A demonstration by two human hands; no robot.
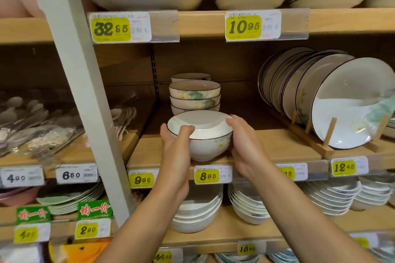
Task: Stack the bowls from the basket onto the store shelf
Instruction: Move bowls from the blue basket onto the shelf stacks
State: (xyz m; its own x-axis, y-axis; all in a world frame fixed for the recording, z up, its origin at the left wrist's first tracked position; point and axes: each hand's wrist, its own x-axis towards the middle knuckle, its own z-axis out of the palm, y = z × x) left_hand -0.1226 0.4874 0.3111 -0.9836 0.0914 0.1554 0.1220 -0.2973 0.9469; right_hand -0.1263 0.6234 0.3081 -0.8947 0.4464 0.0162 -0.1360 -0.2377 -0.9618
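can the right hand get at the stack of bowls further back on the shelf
Probably not yet: the right hand grips the white bowl together with the left hand, and that bowl is right in front of the stack. The space above the stack looks free.

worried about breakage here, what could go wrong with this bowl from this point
1. The bowl is at the front edge of the shelf; if the left hand or right hand eases its grip early, it could tip off.
2. Setting it on the stack of bowls behind, several high, could topple that stack.
3. The racked plates stand close on the right; a wide swing might clip them.
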